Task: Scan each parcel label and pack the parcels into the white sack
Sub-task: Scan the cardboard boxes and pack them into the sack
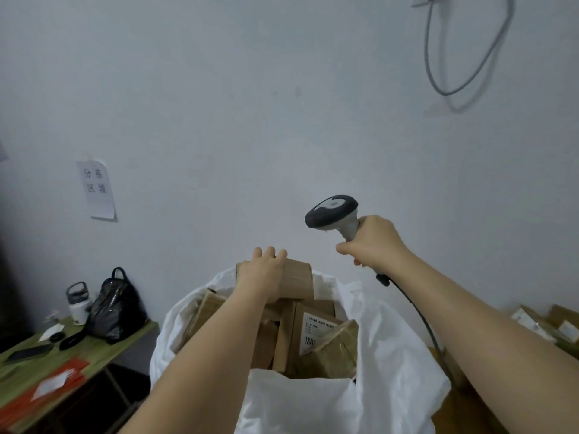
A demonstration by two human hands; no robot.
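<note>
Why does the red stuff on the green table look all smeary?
In the head view, the red packets sit at the picture's edge, where the wide lens stretches and blurs; the scanner near the middle looks sharper. Light is dim and even, with a soft shadow behind the hanging cable.

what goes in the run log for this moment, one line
left hand: holds cardboard parcel atop sack load | right hand: grips scanner, raised | white sack: open, nearly full
</note>
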